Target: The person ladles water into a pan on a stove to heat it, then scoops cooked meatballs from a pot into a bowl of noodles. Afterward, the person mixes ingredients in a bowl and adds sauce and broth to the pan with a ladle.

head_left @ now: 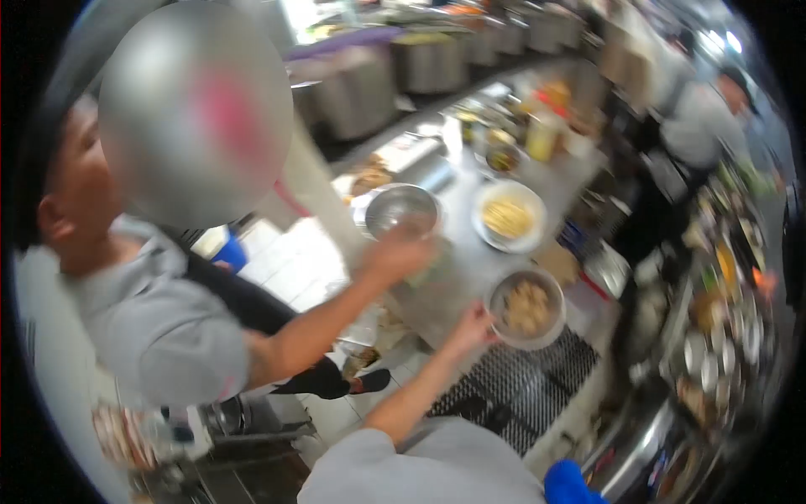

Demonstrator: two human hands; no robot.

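Metal bowl [527, 307] of food — left hand [472, 326] grips rim.

A co-worker's arm [336, 315] is crossing just beyond the fingers [480, 317]; bare table [457, 269] is lying open between the bowls.

The person wears a light grey short-sleeved top — its sleeve [420, 462] fills the bottom edge of the head view as a soft, rounded fold ending above the elbow. From it one forearm runs out bare to the hand [472, 326], which carries no glove, watch or ring that can be made out — the blur hides finer detail. Which arm this is cannot be told.
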